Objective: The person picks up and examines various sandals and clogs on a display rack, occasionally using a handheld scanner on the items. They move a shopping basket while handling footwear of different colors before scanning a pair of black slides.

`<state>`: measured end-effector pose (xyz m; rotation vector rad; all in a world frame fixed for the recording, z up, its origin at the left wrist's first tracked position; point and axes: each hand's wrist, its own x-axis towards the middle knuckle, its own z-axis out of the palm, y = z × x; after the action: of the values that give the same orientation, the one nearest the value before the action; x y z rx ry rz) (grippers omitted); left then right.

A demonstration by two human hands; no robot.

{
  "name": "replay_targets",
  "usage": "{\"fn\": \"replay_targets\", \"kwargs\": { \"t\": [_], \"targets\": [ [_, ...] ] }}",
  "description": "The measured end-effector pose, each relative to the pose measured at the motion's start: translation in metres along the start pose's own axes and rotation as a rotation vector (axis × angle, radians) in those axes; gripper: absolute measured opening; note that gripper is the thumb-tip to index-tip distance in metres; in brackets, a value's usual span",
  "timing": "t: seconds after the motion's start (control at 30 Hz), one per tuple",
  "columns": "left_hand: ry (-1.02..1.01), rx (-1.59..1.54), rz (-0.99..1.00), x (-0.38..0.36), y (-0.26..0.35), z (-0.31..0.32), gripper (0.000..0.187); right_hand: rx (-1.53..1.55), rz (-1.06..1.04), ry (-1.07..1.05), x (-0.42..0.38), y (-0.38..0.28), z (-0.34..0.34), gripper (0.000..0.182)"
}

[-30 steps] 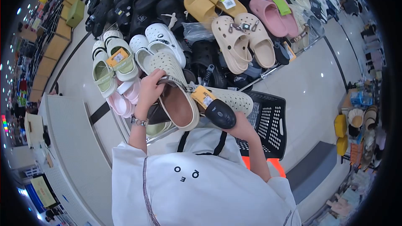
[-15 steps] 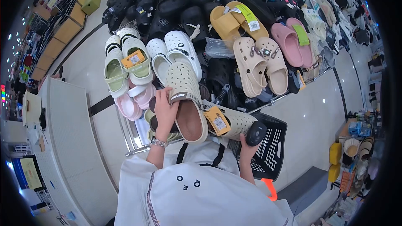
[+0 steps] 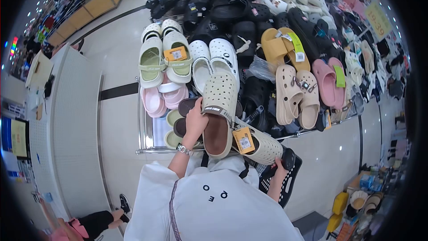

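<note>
My left hand (image 3: 195,122) is closed on a beige clog (image 3: 220,90) with a brown insole, held toe up in front of the rack. A second beige clog (image 3: 267,146) lies tilted beside it, with an orange price tag (image 3: 244,140) between the two. My right hand (image 3: 279,172) is at the second clog's toe end, closed round a black, rounded, mouse-like object (image 3: 289,158); its fingers are partly hidden. White clogs (image 3: 223,56) sit just beyond the held clog, and green-and-white clogs (image 3: 152,61) stand to their left.
Behind my right forearm is a black perforated basket (image 3: 293,179). The metal rack (image 3: 154,151) carries black clogs, mustard slides (image 3: 274,47), tan clogs (image 3: 286,93) and pink slides (image 3: 324,80). A white counter (image 3: 80,120) runs along the left. A person's leg (image 3: 117,215) shows at lower left.
The view has shifted, so the rack and my hands appear farther right. Both hands keep their holds. A person has come into view at lower left, and the orange piece by the basket is out of sight.
</note>
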<state>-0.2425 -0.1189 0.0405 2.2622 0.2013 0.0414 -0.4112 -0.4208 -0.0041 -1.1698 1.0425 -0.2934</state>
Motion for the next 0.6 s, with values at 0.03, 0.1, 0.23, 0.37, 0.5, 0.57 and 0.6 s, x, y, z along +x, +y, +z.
{"fn": "replay_targets", "kwargs": {
  "t": [0.03,0.1,0.23,0.37,0.5,0.57,0.6],
  "targets": [
    [0.015,-0.006,-0.007,-0.001,-0.002,0.0,0.052,-0.005,-0.02,-0.023,0.003,0.002,-0.007,0.015],
    [0.017,-0.078,0.005,-0.002,-0.004,-0.001,0.051,-0.015,-0.046,-0.059,0.011,0.01,-0.018,0.017],
    [0.03,-0.066,-0.034,-0.004,-0.008,0.003,0.046,0.142,0.147,-0.175,0.023,0.024,-0.029,0.028],
    [0.011,-0.089,0.011,-0.01,-0.004,0.0,0.045,0.165,0.134,-0.267,0.037,0.026,-0.032,0.027],
    [0.054,-0.156,0.025,-0.03,0.0,0.001,0.046,0.074,0.105,-0.109,0.029,0.008,-0.018,0.044],
    [-0.016,-0.239,-0.109,-0.043,0.007,-0.004,0.049,0.026,-0.212,-0.071,0.026,0.001,-0.015,0.044],
    [0.05,-0.262,-0.027,-0.049,0.003,-0.004,0.051,-0.083,-0.241,-0.06,0.024,-0.01,-0.016,0.054]
  ]
}}
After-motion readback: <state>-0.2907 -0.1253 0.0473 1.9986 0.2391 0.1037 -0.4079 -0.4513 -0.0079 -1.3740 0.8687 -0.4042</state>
